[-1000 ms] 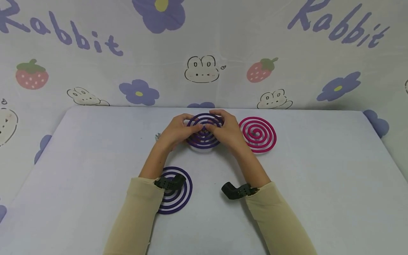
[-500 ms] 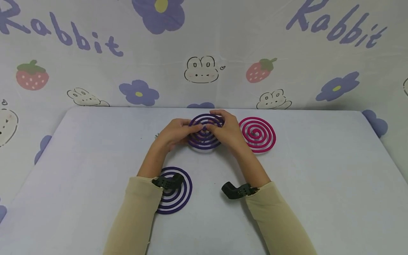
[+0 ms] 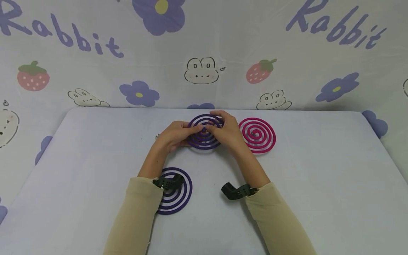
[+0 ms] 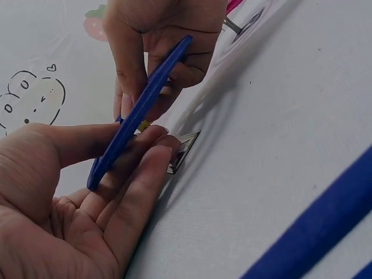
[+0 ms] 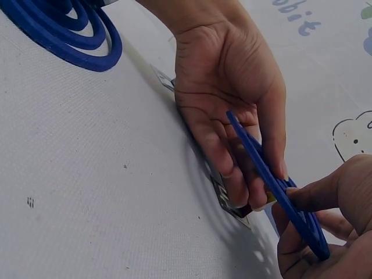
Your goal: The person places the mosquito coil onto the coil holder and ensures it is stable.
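Both hands hold a dark blue-purple spiral coil (image 3: 204, 148) tilted above the back middle of the table. My left hand (image 3: 174, 134) pinches its left side, thumb on the front near the centre, fingers behind. From the other side my right hand (image 3: 228, 132) grips it likewise, its thumb close to the left one. Edge-on in the left wrist view, the coil (image 4: 139, 110) has a small yellow piece (image 4: 143, 125) behind it at the fingertips. Below the fingers shows a flat metal piece (image 4: 186, 150); whether it joins the coil I cannot tell.
A pink spiral (image 3: 257, 150) lies right of my right hand. Under my left wrist is another dark spiral (image 3: 190, 187), partly covered by the wrist camera. A small metallic object (image 3: 157, 136) shows beside my left hand. A printed cloth (image 3: 236, 85) hangs behind the table.
My left hand has shifted slightly left and down, with its fingers lower behind the coil. The coil has moved very slightly right. My right hand has stayed almost still.
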Tool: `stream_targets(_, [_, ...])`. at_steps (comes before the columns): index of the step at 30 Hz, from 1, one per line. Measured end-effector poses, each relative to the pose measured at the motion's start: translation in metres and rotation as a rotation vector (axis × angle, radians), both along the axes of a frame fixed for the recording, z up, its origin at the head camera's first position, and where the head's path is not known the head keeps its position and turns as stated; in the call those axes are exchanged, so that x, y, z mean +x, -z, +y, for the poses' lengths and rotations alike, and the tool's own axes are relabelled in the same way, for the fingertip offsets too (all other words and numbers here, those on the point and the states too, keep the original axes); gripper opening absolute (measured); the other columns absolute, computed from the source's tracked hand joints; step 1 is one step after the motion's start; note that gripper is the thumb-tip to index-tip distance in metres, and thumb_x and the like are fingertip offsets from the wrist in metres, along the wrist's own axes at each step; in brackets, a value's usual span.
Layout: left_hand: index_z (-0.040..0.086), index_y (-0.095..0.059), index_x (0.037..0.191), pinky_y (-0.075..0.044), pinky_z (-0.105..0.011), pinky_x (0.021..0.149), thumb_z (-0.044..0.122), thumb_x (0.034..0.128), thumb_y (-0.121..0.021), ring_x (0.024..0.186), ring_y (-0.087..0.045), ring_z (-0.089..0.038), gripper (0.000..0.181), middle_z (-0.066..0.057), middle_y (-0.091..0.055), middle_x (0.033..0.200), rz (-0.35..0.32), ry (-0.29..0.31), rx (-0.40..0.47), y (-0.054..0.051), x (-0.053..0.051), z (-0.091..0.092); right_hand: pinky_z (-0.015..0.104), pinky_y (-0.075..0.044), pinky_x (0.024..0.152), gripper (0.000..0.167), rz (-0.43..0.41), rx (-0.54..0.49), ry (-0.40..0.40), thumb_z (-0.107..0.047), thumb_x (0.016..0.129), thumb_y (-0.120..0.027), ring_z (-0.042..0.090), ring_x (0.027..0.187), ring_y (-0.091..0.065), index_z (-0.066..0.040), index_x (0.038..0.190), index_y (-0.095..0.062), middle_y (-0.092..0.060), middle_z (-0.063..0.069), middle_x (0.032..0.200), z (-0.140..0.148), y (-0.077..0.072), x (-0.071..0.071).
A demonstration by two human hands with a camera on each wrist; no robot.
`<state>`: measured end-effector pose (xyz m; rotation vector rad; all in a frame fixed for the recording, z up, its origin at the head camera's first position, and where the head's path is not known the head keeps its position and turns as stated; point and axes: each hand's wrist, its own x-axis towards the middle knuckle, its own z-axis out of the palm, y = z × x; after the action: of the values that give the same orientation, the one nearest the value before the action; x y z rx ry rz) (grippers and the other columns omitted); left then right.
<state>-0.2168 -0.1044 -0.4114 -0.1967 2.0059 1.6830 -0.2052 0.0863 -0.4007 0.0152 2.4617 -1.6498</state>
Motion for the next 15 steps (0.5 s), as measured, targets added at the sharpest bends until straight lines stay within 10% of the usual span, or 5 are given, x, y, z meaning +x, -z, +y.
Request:
stream_targets(6, [-0.005,-0.066,0.136,-0.058,-0.041,0.110,0.029,0.1027,-0.071,0.105,-0.073,-0.018,0.048,-0.020,-0.069,0.140,-0.031,-0.027,0.032,0.0004,-0.0006,0.0019,0.055,-0.037,0.129,0.052,0.005,0.011,-0.005,-0.015,0.100,-0.071,0.037,0.151,-0.046,-0.014,0.150,-0.058,-0.050,0.017,0.161,0.0001,0.0002,-0.0001])
stream_targets(15, [-0.004,-0.066,0.137,-0.063,-0.032,0.094,0.027,0.1033,-0.069,0.106,-0.072,-0.018,0.046,-0.020,-0.068,0.142,-0.043,-0.032,0.035,0.0005,-0.0028,0.0037,0.054,-0.038,0.129,0.052,0.000,0.014,0.002,-0.016,0.099,-0.073,0.036,0.150,-0.048,-0.016,0.149,-0.059,-0.052,0.016,0.160,-0.0007,-0.0010,-0.0005])
